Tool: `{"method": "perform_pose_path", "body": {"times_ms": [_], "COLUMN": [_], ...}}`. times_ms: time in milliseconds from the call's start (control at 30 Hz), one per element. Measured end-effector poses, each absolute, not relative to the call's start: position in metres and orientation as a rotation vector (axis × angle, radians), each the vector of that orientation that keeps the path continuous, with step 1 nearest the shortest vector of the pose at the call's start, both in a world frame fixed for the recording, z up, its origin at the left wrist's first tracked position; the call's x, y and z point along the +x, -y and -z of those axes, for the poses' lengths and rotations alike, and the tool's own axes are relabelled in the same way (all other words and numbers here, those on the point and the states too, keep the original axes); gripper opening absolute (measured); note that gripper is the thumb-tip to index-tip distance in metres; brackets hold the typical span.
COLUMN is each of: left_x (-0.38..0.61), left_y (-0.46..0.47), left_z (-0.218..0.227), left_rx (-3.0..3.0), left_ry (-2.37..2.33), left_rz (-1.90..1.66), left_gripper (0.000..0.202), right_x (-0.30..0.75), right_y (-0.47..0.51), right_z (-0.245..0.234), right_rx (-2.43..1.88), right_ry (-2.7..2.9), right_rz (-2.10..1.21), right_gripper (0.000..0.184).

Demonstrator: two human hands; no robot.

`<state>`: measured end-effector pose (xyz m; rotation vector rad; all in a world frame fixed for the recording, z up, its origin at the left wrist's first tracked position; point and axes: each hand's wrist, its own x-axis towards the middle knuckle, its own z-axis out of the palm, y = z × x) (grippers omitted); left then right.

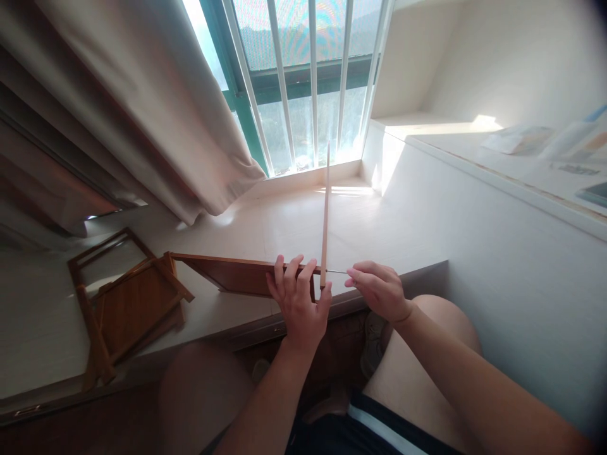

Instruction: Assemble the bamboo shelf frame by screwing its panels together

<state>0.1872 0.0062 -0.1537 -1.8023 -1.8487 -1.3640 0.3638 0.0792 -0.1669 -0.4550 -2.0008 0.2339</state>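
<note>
Wooden slat (325, 215): long axis crosswise to metal rod (337, 272)
Left hand (300, 297): gripping framed panel (244, 274), left of slat, nearer
Right hand (380, 289): pinching rod, right of slat

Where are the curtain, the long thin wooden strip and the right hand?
Curtain (142, 95): head view, on its hanging folds.
Long thin wooden strip (325, 218): head view, about midway along its length.
Right hand (380, 289): head view, on the middle of the hand.

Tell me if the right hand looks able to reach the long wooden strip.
Probably yes: the right hand is close to the wooden strip, with only its thin metal rod between them.
</note>
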Motion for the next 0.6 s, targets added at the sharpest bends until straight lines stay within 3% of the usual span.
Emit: {"method": "perform_pose_path", "body": {"times_ms": [267,600], "left_x": [0.187,0.187], "left_y": [-0.006,-0.006], "left_z": [0.154,0.154], "left_rx": [-1.802,-1.81], "left_ry": [1.857,1.868], "left_rz": [1.36,1.369], "left_gripper": [0.036,0.037], "right_x": [0.349,0.342], "right_y": [-0.064,-0.058], "right_z": [0.159,0.133], "right_rx": [-0.698,-0.949], "right_ry": [1.74,1.406], "right_rz": [-0.626,-1.315], "right_gripper": [0.003,0.032]}}
